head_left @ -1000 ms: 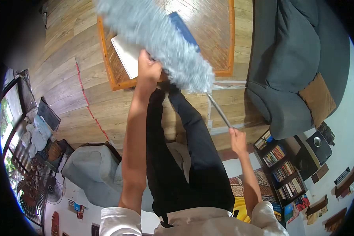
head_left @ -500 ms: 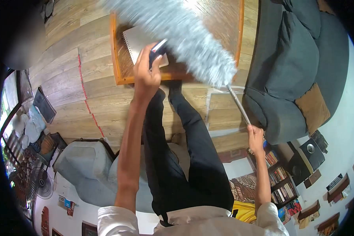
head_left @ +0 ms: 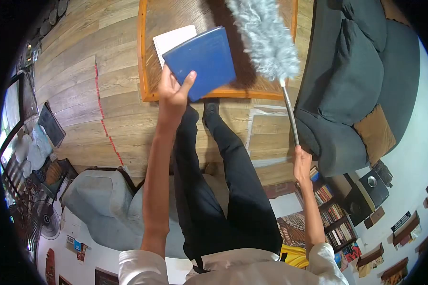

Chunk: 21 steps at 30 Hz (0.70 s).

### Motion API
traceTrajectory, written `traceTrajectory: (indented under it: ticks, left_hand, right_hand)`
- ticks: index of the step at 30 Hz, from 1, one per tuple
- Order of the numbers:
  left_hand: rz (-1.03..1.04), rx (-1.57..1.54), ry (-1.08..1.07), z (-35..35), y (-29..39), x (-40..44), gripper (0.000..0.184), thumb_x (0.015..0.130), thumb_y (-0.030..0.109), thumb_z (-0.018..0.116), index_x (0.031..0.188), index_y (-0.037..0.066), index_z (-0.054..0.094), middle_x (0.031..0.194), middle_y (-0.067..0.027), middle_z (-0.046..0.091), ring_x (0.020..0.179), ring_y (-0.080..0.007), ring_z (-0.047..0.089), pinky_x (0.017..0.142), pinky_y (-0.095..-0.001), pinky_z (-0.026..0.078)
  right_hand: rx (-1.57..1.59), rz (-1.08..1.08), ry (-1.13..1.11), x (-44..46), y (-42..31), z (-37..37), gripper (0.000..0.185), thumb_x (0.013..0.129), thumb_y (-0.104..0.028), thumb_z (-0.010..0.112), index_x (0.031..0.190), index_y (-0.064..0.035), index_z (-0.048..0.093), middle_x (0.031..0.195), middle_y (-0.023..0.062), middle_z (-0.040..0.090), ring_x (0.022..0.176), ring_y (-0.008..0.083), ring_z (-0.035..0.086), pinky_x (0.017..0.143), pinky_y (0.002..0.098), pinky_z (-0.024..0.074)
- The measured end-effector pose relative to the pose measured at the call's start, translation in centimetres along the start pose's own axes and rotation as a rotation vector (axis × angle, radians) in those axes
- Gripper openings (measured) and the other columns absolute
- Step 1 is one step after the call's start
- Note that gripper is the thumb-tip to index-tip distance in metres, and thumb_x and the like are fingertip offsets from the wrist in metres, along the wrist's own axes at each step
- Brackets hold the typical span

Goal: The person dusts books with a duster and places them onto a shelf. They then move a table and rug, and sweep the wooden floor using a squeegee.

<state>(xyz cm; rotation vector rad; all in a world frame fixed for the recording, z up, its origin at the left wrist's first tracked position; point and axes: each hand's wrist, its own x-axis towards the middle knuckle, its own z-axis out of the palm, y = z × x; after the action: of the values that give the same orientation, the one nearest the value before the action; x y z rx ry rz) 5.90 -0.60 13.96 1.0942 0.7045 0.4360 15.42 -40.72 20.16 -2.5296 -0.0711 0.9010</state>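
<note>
My left hand [head_left: 175,90] grips a blue book [head_left: 202,61] by its lower left corner, thumb on the cover, above the near edge of the wooden table [head_left: 252,90]. Partly behind the book, a white spiral notebook [head_left: 173,39] lies on the table. My right hand [head_left: 302,165] is closed round the metal handle of a fluffy grey duster [head_left: 266,40]. The duster's head is over the right part of the table, apart from the book.
A dark grey sofa [head_left: 354,80] with a brown cushion [head_left: 375,133] stands at the right. Below it are a bookshelf [head_left: 337,221] and a speaker [head_left: 373,185]. A light grey armchair [head_left: 100,199] is at the lower left, with a fan [head_left: 47,220] beyond it.
The duster has swung right, off the notebook side. My left hand has turned, so the blue book's broad cover now shows in it instead of a dark object partly hidden by the duster.
</note>
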Motion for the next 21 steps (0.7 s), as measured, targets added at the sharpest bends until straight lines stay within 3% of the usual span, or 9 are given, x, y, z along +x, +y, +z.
traceTrajectory:
  ticks: [4, 8, 9, 11, 12, 13, 14, 17, 21]
  left_hand:
    - [-0.127, -0.239, 0.015, 0.1, 0.7, 0.3, 0.048, 0.097, 0.004, 0.048, 0.141, 0.000, 0.030, 0.130, -0.0152, 0.049, 0.120, -0.0215, 0.050, 0.104, -0.0353, 0.039]
    - [-0.087, -0.349, 0.057, -1.2, 0.6, 1.2, 0.055, 0.099, 0.006, 0.045, 0.148, 0.001, 0.021, 0.136, -0.0161, 0.044, 0.122, -0.0234, 0.049, 0.106, -0.0372, 0.038]
    - [-0.084, -0.319, 0.077, -1.5, 1.0, 1.4, 0.057, 0.099, 0.006, 0.044, 0.150, 0.002, 0.017, 0.139, -0.0161, 0.042, 0.124, -0.0240, 0.048, 0.107, -0.0377, 0.037]
    - [0.008, -0.208, -0.012, -1.0, 1.0, 1.3, 0.060, 0.099, 0.007, 0.043, 0.151, 0.004, 0.014, 0.142, -0.0161, 0.040, 0.123, -0.0247, 0.048, 0.106, -0.0378, 0.039]
    - [0.003, -0.216, -0.022, -0.5, 0.8, 1.3, 0.063, 0.099, 0.007, 0.044, 0.152, 0.004, 0.011, 0.143, -0.0163, 0.038, 0.125, -0.0248, 0.046, 0.106, -0.0370, 0.038]
    - [-0.002, -0.223, -0.033, -0.1, 0.6, 1.2, 0.066, 0.098, 0.007, 0.045, 0.153, 0.004, 0.007, 0.144, -0.0165, 0.037, 0.127, -0.0250, 0.044, 0.107, -0.0362, 0.036]
    - [-0.243, -0.486, -0.007, 0.4, 0.6, 0.0, 0.071, 0.097, 0.007, 0.048, 0.153, 0.003, 0.005, 0.146, -0.0161, 0.035, 0.129, -0.0244, 0.043, 0.107, -0.0336, 0.035]
    - [-0.237, -0.253, -0.130, 0.3, -1.9, -0.8, 0.081, 0.090, 0.009, 0.056, 0.154, 0.005, 0.007, 0.147, -0.0141, 0.034, 0.126, -0.0227, 0.045, 0.104, -0.0337, 0.039]
    - [-0.334, -0.375, -0.042, 1.5, -1.9, -1.9, 0.081, 0.086, 0.007, 0.057, 0.153, 0.005, 0.012, 0.145, -0.0136, 0.037, 0.123, -0.0238, 0.048, 0.102, -0.0348, 0.042]
  right_hand:
    - [0.045, -0.059, -0.061, 0.1, 1.7, 0.8, 0.055, 0.101, -0.038, 0.046, 0.058, -0.0035, 0.039, 0.052, -0.0021, 0.035, 0.052, 0.0083, 0.034, 0.046, 0.0318, 0.0290]
    - [-0.069, -0.106, -0.238, -2.9, 3.9, 0.6, 0.053, 0.097, -0.037, 0.051, 0.061, 0.0020, 0.041, 0.056, 0.0161, 0.028, 0.049, 0.0167, 0.031, 0.048, 0.0396, 0.0317]
    - [-0.068, -0.111, -0.238, -3.2, 4.4, 0.6, 0.053, 0.097, -0.037, 0.051, 0.061, 0.0020, 0.041, 0.056, 0.0161, 0.028, 0.049, 0.0167, 0.031, 0.048, 0.0396, 0.0317]
    - [-0.028, -0.194, -0.181, -3.7, 5.4, 0.7, 0.055, 0.099, -0.040, 0.046, 0.060, -0.0025, 0.037, 0.052, 0.0029, 0.032, 0.051, 0.0097, 0.034, 0.046, 0.0332, 0.0289]
    - [-0.024, -0.189, -0.180, -3.7, 5.3, 0.9, 0.055, 0.099, -0.040, 0.046, 0.060, -0.0025, 0.037, 0.052, 0.0029, 0.032, 0.051, 0.0097, 0.034, 0.046, 0.0332, 0.0289]
    - [-0.066, -0.167, -0.173, -3.3, 5.2, 1.2, 0.053, 0.098, -0.038, 0.047, 0.062, -0.0003, 0.040, 0.054, 0.0086, 0.032, 0.050, 0.0131, 0.033, 0.047, 0.0358, 0.0308]
    - [-0.107, -0.149, -0.164, -2.6, 5.1, 1.6, 0.052, 0.098, -0.037, 0.048, 0.064, 0.0020, 0.042, 0.055, 0.0144, 0.031, 0.049, 0.0166, 0.033, 0.048, 0.0383, 0.0326]
    - [0.021, -0.027, -0.098, -0.9, 1.0, 3.1, 0.053, 0.099, -0.038, 0.047, 0.064, 0.0021, 0.043, 0.054, 0.0129, 0.032, 0.049, 0.0165, 0.034, 0.048, 0.0377, 0.0325]
    - [0.102, -0.028, -0.097, -1.1, 0.1, 3.3, 0.054, 0.098, -0.040, 0.047, 0.065, 0.0025, 0.041, 0.054, 0.0127, 0.029, 0.050, 0.0168, 0.032, 0.048, 0.0377, 0.0314]
